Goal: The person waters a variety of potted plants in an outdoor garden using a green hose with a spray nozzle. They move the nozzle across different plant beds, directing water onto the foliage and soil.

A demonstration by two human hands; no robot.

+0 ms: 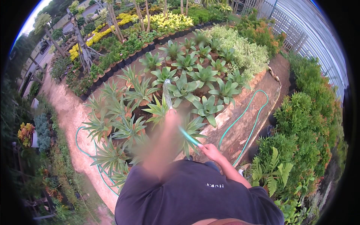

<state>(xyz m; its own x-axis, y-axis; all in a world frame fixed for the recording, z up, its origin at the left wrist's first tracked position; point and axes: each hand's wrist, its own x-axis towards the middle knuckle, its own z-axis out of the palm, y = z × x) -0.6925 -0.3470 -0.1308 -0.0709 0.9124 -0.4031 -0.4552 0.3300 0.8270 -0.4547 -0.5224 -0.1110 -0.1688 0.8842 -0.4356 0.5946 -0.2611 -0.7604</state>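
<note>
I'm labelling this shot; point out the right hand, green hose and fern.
Right hand (210,151): head view, back of the hand.
Green hose (190,137): head view, length beyond that hand.
Fern (273,169): head view, its central fronds.

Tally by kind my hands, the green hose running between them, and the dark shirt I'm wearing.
Hands (left hand, right hand): 2
Green hose between them: 1
Dark shirt: 1
Total: 4

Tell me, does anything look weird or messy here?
Maybe the green hose: one part lies in a loose loop on the ground at right, so it looks untidy. The left hand also looks oddly smeared.
</note>
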